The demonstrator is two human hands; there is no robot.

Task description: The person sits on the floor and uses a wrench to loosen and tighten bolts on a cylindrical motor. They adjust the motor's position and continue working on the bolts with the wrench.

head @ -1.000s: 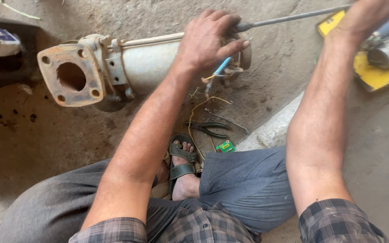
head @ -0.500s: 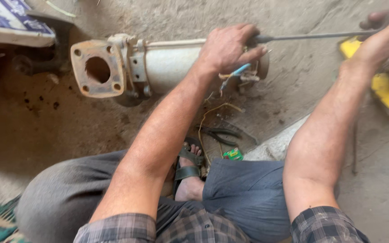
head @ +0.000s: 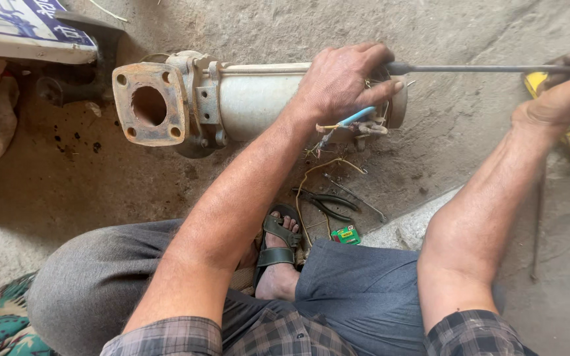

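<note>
Both hands meet the pump [head: 252, 99]: left hand [head: 344, 82] atop, right hand [head: 562, 92] on rod [head: 470, 68].

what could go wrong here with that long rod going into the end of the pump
1. The long metal rod enters right beside the left hand; a slip might jab the fingers.
2. Loose wires hang at that end of the pump body and may get snagged.
3. Pliers lie by the sandalled foot, which might knock them.
</note>
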